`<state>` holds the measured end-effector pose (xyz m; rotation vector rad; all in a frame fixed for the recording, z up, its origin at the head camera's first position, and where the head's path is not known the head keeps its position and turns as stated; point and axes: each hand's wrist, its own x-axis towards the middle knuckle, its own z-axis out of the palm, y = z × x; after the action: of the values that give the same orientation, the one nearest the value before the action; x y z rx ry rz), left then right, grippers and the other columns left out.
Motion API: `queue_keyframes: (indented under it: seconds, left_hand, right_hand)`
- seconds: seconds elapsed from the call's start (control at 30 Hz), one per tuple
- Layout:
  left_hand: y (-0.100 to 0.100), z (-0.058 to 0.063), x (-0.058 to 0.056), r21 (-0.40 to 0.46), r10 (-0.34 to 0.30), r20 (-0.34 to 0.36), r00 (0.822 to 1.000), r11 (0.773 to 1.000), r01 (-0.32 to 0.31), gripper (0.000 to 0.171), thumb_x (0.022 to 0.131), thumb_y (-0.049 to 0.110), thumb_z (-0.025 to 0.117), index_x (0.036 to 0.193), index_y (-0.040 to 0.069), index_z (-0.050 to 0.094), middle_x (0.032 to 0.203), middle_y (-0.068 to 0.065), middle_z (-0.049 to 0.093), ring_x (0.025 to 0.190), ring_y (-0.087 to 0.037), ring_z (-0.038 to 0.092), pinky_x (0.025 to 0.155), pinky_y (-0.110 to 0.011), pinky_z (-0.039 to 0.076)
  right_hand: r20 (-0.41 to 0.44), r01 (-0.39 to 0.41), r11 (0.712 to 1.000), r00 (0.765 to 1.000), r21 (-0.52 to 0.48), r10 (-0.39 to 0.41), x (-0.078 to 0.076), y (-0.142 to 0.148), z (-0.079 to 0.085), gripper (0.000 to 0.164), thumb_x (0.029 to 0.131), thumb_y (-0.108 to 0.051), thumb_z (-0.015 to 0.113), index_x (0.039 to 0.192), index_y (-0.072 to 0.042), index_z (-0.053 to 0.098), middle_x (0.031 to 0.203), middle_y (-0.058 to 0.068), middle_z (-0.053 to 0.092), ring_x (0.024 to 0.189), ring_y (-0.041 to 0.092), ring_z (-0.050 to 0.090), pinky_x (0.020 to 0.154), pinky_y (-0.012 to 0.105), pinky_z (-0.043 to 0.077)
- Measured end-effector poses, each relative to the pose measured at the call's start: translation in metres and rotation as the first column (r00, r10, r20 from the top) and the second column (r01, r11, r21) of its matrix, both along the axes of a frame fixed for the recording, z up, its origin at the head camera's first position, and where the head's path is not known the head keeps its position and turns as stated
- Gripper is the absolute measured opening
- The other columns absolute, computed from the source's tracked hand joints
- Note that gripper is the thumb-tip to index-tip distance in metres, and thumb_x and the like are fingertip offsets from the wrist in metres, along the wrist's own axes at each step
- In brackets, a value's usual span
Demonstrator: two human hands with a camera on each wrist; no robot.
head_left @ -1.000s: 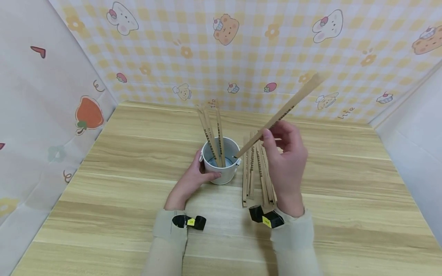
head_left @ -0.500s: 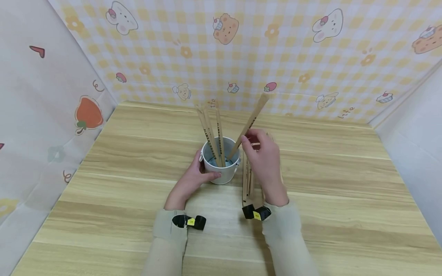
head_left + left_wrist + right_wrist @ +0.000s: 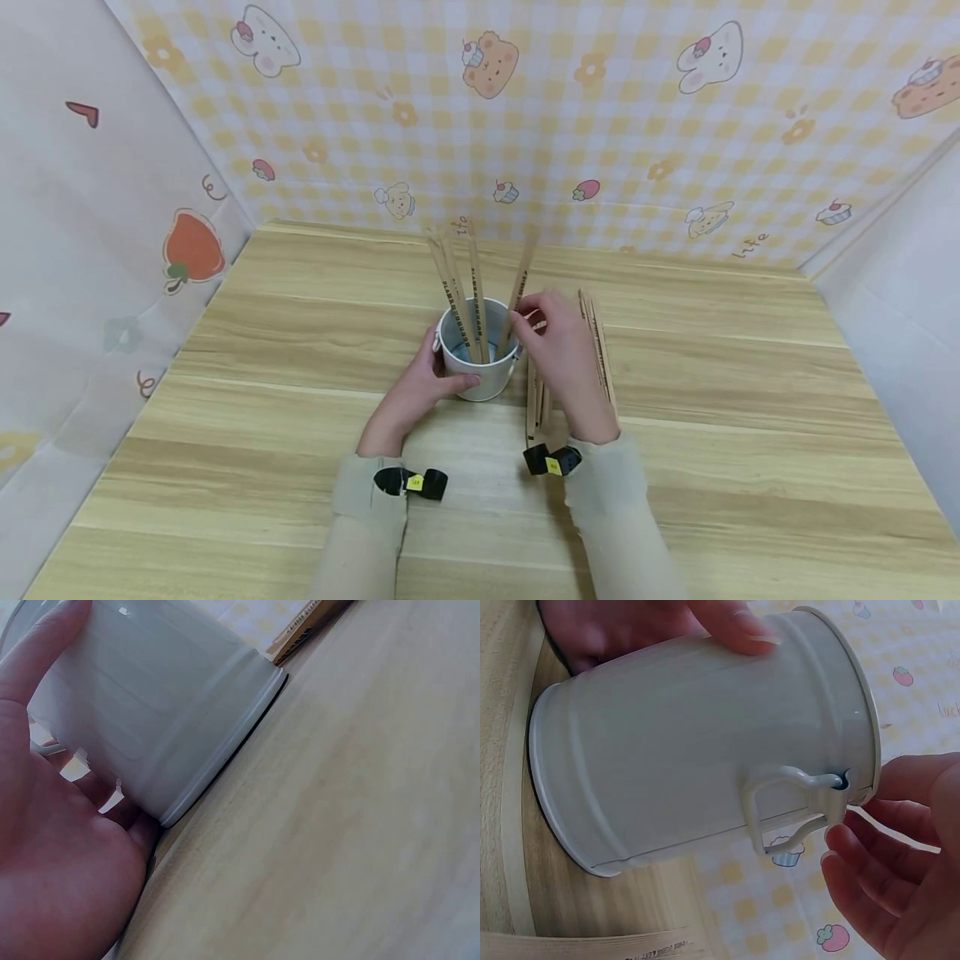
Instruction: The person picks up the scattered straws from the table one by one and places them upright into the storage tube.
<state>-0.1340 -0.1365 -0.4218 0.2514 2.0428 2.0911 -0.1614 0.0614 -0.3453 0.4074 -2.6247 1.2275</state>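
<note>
A small white metal bucket [image 3: 489, 385] stands upright on the wooden table. My left hand [image 3: 420, 393] grips its left side, the thumb across the front. Several straws in brown paper sleeves [image 3: 477, 300] lean inside it towards the back left. At the right rim, my right hand [image 3: 564, 354] pinches another paper-wrapped straw [image 3: 522, 282], its lower end inside the bucket and its top leaning right. The right wrist view has the right fingers [image 3: 862, 862] beside the rim and the side handle [image 3: 757, 817]; the straw is hidden there.
More paper-wrapped straws [image 3: 599, 346] lie in a pile right of the bucket, partly covered by my right hand and forearm. A yellow checked cloth [image 3: 420, 142] with cartoon prints hangs behind the table [image 3: 720, 400].
My right hand has moved left to the bucket with the straw, which has gone lower into it and now stands more upright. The left hand and bucket have stayed put.
</note>
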Motion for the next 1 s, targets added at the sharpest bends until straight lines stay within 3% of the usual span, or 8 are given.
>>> queue_keyframes:
  seconds: [0.43,1.0]
  left_hand:
    - [0.004,0.027,0.009,0.002,-0.009,0.012,1.0,1.0,0.009,0.093,0.072,0.009,0.073,0.142,0.023,0.012,0.139,-0.006,0.027,0.126,-0.025,0.027,0.104,-0.041,0.022]
    - [0.004,0.028,0.009,0.016,-0.014,0.013,1.0,1.0,0.014,0.093,0.073,0.007,0.071,0.142,0.022,0.011,0.139,-0.006,0.026,0.127,-0.025,0.025,0.104,-0.041,0.021]
  right_hand:
    - [0.019,-0.014,1.0,1.0,0.015,0.014,-0.002,0.0,-0.003,0.016,0.084,-0.023,0.062,0.095,-0.012,0.062,0.089,-0.003,0.057,0.077,0.009,0.054,0.064,0.023,0.048]
    - [0.038,0.015,1.0,0.999,0.01,-0.015,-0.002,0.004,-0.002,0.016,0.087,-0.026,0.057,0.096,-0.013,0.062,0.09,-0.005,0.057,0.078,0.009,0.053,0.065,0.024,0.048]
